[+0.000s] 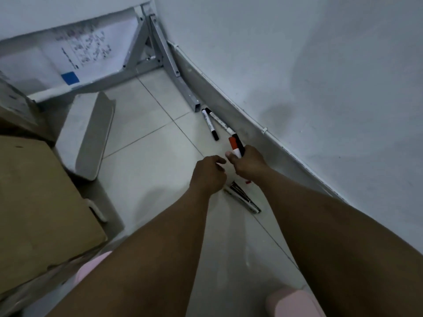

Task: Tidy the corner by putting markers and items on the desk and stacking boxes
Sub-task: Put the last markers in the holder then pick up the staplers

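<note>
Corner floor, items logged against the grey metal desk leg point(178, 72) standing by the wall.

- Right hand point(248, 163): clenching a small bundle of markers, one red-capped marker point(233, 144) and at least one dark one poking out above the fist.
- Left hand point(209, 172): hovering just beside the right, fingers curling inward, gripping nothing that is showing.
- Two white-barrelled, black-capped markers point(210, 124): lying on the pale floor tiles at the foot of the desk leg, just beyond the right hand.
- Folded metallic item point(242, 197): lying on the tiles nearer the person than the leg, partly hidden under the hands; kind unclear.
- White rectangular box point(87, 138) and brown cardboard box point(34, 202): sitting well to the left of the leg, unstacked.

Risk: the bundle is looking loose, so reaching for another marker with the same fist is likely to be spilling one, and round barrels are prone to rolling under the desk frame.
</note>
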